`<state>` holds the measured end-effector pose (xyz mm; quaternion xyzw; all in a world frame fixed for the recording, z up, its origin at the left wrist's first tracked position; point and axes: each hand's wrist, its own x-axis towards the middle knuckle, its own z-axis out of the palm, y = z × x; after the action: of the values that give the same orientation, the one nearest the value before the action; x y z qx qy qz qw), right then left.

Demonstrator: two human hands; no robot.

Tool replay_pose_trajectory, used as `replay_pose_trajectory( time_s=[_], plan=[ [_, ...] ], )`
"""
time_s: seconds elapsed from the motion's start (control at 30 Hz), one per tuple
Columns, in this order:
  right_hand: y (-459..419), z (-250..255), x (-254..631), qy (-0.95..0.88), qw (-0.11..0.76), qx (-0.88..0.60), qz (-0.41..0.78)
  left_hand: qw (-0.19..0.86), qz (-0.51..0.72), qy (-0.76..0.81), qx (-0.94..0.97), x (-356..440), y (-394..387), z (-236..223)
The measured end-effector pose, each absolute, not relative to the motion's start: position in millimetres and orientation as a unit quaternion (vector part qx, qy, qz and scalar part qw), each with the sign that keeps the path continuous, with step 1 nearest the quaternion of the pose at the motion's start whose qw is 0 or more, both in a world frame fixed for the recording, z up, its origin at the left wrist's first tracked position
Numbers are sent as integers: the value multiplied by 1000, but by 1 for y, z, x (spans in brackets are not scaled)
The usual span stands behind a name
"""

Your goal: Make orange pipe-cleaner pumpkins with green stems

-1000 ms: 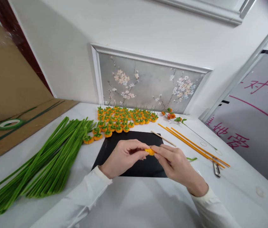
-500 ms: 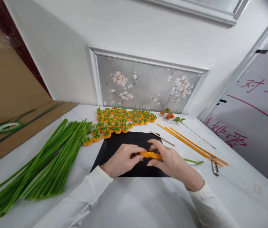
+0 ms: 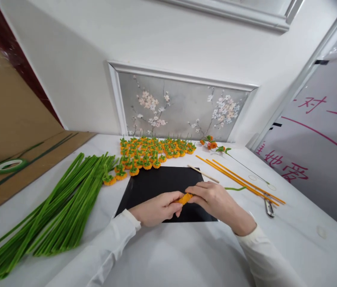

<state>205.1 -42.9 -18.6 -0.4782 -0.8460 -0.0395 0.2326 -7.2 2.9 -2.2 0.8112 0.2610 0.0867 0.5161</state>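
Observation:
Both my hands meet over a black sheet (image 3: pixel 153 185) on the white table. My left hand (image 3: pixel 156 208) and my right hand (image 3: pixel 214 201) pinch the two ends of a short coiled orange pipe cleaner (image 3: pixel 185 198) between thumbs and fingers. A thin green pipe cleaner piece (image 3: pixel 234 188) trails out to the right of my right hand. Behind the sheet lies a cluster of small orange-and-green pipe cleaner pieces (image 3: pixel 150 151).
A big bundle of green pipe cleaners (image 3: pixel 55 211) lies at the left. Orange pipe cleaners (image 3: pixel 240 181), a wooden stick (image 3: pixel 202 173) and a small cutter (image 3: pixel 268 207) lie at the right. A finished flower stem (image 3: pixel 225 151) rests near the wall. Green tape roll (image 3: pixel 8 164) sits on cardboard.
My hands have moved lower on the black sheet. The orange piece was stretched out straight half a second ago and is now shorter and tilted between my fingers.

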Motion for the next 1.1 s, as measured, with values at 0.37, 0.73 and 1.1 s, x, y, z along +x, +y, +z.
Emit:
replay_pose_trajectory(
  time_s=[0.37,0.73,1.1],
  plan=[
    [-42,-12,223,-835,264,-464,-131,661,76,280,692,-8,8,-11],
    [-44,-10,218,-839,225,-466,-169,635,22,287,716,-10,6,-6],
    [-46,-10,210,-851,237,-444,-152,706,32,296,643,-12,9,-9]
  ],
)
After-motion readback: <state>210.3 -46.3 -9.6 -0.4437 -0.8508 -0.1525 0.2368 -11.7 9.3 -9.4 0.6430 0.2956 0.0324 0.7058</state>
